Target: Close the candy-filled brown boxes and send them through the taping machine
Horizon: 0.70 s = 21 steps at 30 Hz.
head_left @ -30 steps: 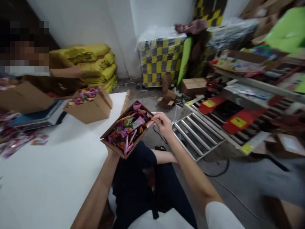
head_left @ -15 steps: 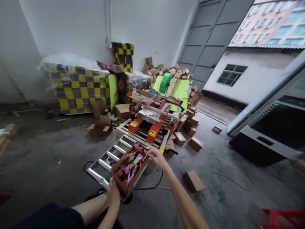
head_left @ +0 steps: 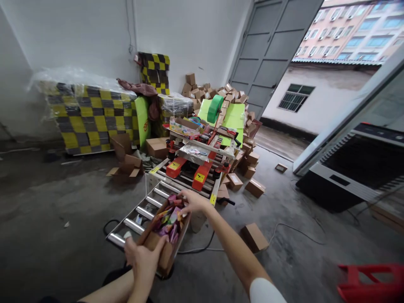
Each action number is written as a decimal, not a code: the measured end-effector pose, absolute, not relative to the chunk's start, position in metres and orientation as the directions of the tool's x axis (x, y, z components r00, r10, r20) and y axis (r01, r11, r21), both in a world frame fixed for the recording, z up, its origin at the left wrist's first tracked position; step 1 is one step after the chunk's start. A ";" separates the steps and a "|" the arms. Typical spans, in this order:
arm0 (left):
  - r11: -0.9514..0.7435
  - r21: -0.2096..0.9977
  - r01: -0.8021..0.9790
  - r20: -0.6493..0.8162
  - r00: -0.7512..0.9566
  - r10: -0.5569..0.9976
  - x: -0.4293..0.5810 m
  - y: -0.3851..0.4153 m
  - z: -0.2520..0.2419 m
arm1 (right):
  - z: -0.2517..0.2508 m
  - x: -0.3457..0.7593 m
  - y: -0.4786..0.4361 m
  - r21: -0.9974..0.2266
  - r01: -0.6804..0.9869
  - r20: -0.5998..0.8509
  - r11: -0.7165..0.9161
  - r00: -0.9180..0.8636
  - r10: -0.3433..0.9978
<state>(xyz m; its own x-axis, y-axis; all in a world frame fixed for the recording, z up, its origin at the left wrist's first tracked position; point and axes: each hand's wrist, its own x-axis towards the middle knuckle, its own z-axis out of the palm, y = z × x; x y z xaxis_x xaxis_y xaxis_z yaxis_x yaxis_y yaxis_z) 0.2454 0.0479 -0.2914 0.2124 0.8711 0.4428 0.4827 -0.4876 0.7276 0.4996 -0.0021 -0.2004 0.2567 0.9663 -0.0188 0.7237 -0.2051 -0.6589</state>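
A long open cardboard box (head_left: 165, 256) full of colourful, mostly pink and purple, shiny packets (head_left: 172, 216) lies on the roller conveyor (head_left: 134, 226). My left hand (head_left: 143, 254) grips the box's near end, its thumb lying across the cardboard there and the fingers at the left side. At the far right corner my right hand (head_left: 196, 203) holds the box edge, with fingertips reaching over the packets. Parts of the fingers are hidden by the hands themselves.
Beyond the rollers stands a taping machine (head_left: 198, 179) with red guides and a green tape roll (head_left: 215, 108). Small cartons (head_left: 255, 188) lie heaped around it, another carton (head_left: 254, 237) nearer. A red plastic stool (head_left: 370, 280) is at lower right; wrapped yellow-and-black stacks (head_left: 94, 122) line the wall.
My left hand has come up from the box's near left corner onto its near end, where more cardboard now shows. My right hand has shifted inward over the far end.
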 end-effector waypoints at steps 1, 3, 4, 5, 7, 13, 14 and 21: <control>-0.535 0.653 0.537 0.524 0.190 0.830 0.246 0.041 -0.297 | -0.201 0.496 -0.002 -0.574 0.783 -0.055 -0.240 0.256 0.965; -0.641 0.489 0.591 0.644 0.251 0.723 0.243 0.030 -0.309 | -0.201 0.487 -0.004 -0.439 0.848 -0.099 -0.297 0.283 0.954; -0.722 0.385 0.575 0.682 0.350 0.642 0.240 0.027 -0.313 | -0.200 0.482 -0.005 -0.401 0.860 -0.109 -0.315 0.297 0.949; -0.805 0.271 0.528 0.706 0.460 0.539 0.238 0.026 -0.315 | -0.199 0.477 -0.006 -0.374 0.869 -0.114 -0.324 0.304 0.946; -0.940 0.067 0.335 0.692 0.663 0.286 0.238 0.030 -0.309 | -0.196 0.467 -0.006 -0.320 0.885 -0.125 -0.337 0.313 0.941; -0.978 0.034 0.205 0.458 0.867 0.198 0.262 0.047 -0.275 | -0.189 0.449 -0.006 -0.181 0.941 -0.122 -0.285 0.266 0.956; -0.970 0.055 0.238 0.430 0.871 0.238 0.265 0.048 -0.275 | -0.191 0.449 -0.010 -0.185 0.944 -0.107 -0.275 0.259 0.960; -0.916 0.297 0.269 0.406 0.833 0.376 0.259 0.045 -0.283 | -0.204 0.442 -0.047 -0.437 0.880 0.016 -0.187 0.215 0.976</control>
<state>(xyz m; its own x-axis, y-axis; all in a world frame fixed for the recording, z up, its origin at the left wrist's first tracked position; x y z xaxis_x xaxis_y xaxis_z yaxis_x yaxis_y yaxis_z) 0.2592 0.0448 -0.2829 0.8328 0.3761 0.4061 0.2687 -0.9161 0.2975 0.4418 -0.0466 -0.2042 0.2151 0.9765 0.0161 0.8797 -0.1865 -0.4375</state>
